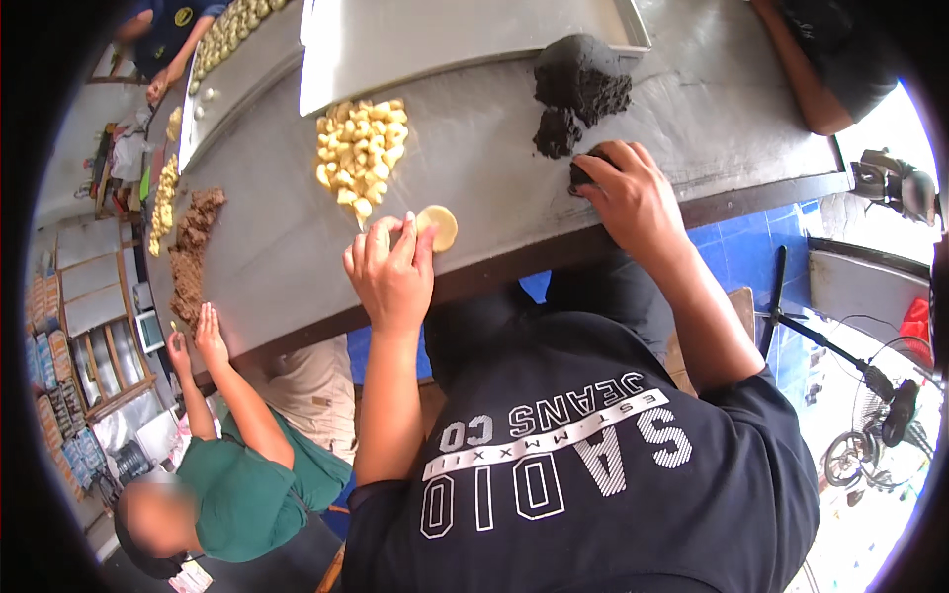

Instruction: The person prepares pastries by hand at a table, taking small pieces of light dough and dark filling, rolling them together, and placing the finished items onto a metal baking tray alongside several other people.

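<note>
My left hand [391, 265] is at the table's near edge, its thumb and fingers closed on the side of a flat, round, pale yellow dough disc [441, 229]. Just beyond it lies a pile of small yellow dough pieces [362, 146]. Over to the right, my right hand [631, 188] has its fingers curled round a small lump of black paste [581, 176], partly hidden under them. A large dark mound of the same paste [581, 79] sits right behind that hand, with a crumbly chunk [557, 133] beside it.
A metal tray [445, 40] stands at the back, and another tray [242, 104] with rows of small balls is at the left. Brown filling [194, 252] lies by a co-worker in a green shirt [262, 474]. Other people stand at the far left and far right.
</note>
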`<state>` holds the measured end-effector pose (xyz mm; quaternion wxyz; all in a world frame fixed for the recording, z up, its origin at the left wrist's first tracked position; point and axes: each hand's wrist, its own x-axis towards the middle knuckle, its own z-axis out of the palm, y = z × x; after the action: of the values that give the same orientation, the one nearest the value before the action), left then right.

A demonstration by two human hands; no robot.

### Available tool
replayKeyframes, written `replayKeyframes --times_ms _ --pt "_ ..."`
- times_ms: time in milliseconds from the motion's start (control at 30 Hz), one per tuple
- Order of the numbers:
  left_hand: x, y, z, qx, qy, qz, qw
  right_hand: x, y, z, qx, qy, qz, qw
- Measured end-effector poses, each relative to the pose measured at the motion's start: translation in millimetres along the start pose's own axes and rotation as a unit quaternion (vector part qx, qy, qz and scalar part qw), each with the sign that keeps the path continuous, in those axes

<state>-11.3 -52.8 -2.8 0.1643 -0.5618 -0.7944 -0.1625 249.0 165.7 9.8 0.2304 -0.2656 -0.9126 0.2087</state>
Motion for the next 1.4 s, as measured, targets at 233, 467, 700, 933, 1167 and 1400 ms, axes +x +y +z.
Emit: replayKeyframes --times_ms 233,467,700,933,1167,1400 --pt "-6 21 12 -0.337 0.033 -0.116 0.934 17 -21 21 0.053 -0.045 -0.090 0.994" --pt "12 62 6 -0.644 0.015 -0.324 0.693 18 -63 25 0.156 -0.030 -0.066 0.985" --pt "9 31 18 -0.602 -0.117 -0.235 0.754 35 -67 31 0.221 0.073 -0.113 0.966" --pt "30 42 30 -0.349 -0.025 -0.011 0.937 13 -67 36 0.206 -0.012 -0.119 0.971" --pt "34 41 27 -0.393 -0.047 0.020 0.918 8 -73 40 0.223 0.009 -0.129 0.966" --pt "35 42 10 -0.411 -0.117 0.032 0.904 24 -67 30 0.241 -0.045 -0.061 0.967"
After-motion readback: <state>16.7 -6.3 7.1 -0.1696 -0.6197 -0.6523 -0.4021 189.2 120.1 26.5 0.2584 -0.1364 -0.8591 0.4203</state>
